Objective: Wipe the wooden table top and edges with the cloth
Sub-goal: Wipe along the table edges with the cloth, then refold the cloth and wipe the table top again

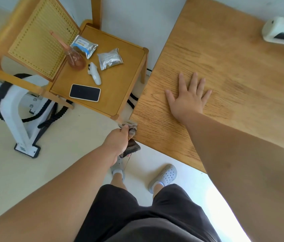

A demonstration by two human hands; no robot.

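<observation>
Both hands meet the wooden table: nearest, the left hand grips the bunched brown cloth against the table's corner edge, farther in the right hand lies flat on the top, fingers spread and holding nothing.

Two hands: the left hand and the right hand. One cloth, gripped in the left hand. One wooden bench, under the flat right hand. One white device, far beyond the right hand. One chair beyond the left hand, its seat bearing two packets, a printed foil packet and a plain foil packet, one phone, one white controller and one glass bottle. Two grey clogs: the left clog and the right clog.
</observation>
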